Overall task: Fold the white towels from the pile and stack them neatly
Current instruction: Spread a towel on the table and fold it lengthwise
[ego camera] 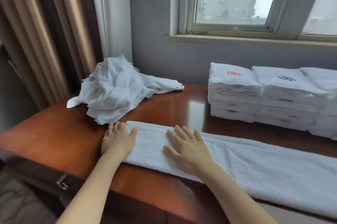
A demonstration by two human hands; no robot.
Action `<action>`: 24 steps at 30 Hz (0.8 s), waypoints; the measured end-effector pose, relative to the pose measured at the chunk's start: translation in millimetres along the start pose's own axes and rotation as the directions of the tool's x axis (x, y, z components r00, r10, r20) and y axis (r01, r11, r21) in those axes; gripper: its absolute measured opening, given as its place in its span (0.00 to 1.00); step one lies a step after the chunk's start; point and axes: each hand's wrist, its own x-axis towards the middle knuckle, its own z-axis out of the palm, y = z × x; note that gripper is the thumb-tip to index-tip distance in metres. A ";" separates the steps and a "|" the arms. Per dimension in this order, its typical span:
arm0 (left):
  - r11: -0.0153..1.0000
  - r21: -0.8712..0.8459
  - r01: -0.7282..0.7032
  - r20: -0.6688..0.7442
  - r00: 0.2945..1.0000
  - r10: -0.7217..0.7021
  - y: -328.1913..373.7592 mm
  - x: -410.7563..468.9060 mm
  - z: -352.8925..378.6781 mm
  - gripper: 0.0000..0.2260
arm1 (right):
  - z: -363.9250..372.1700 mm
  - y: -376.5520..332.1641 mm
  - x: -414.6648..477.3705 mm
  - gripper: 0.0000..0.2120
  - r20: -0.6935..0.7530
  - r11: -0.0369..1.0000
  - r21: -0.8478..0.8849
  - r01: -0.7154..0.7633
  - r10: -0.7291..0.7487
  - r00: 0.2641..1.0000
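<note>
A long white towel (246,165), folded into a narrow strip, is laid along the near edge of the wooden table (54,138). Its long axis runs from the table's left part, where the short end is seen, toward the table's near right, where it is cut off by the frame. The left hand (118,141) is laid flat at that short end, fingers straight and spread, partly on the table's bare wood. The right hand (187,147) is laid flat on the strip, fingers straight; nothing is gripped. A crumpled pile of towels (113,89) is heaped at the table's far left corner. Stacks of folded towels (235,96) are ranged along the table's far right side.
</note>
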 end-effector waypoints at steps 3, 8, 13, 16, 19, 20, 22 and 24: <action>0.999 -0.025 0.031 -0.041 0.999 -0.032 0.7 -1.2 -0.3 0.30 | 1.1 0.3 -0.4 0.29 -0.002 1.000 0.009 0.000 0.000 1.000; 0.998 -0.044 0.038 -0.101 0.994 -0.042 0.9 -5.5 0.9 0.29 | 2.8 1.0 0.4 0.29 -0.022 1.000 0.015 0.004 -0.003 1.000; 1.000 -0.014 0.011 -0.129 0.992 -0.013 -0.4 -7.8 0.6 0.27 | 3.4 0.5 -0.5 0.28 -0.040 0.999 0.036 0.001 0.000 0.999; 0.999 -0.035 -0.012 -0.177 0.984 0.006 1.1 -11.2 -0.5 0.26 | 2.9 -0.1 -1.2 0.28 -0.040 0.999 0.037 0.001 0.001 0.999; 0.990 -0.132 -0.045 -0.231 0.973 0.014 1.5 -16.8 -3.9 0.23 | 2.2 -1.0 -1.6 0.28 -0.038 0.999 0.042 -0.004 0.005 0.999; 0.983 -0.176 -0.058 -0.227 0.974 0.017 0.5 -17.7 -5.7 0.22 | 2.0 -1.3 -1.8 0.28 -0.037 0.999 0.044 -0.005 0.007 0.999; 0.965 -0.252 -0.066 -0.167 0.986 0.024 -3.1 -15.8 -10.8 0.22 | 1.8 -1.3 -1.9 0.28 -0.035 0.999 0.043 -0.007 0.009 0.999; 0.933 -0.358 -0.040 -0.058 0.998 0.021 -5.2 -10.8 -19.9 0.23 | 1.8 -1.1 -1.3 0.28 -0.036 0.999 0.035 -0.008 0.009 0.999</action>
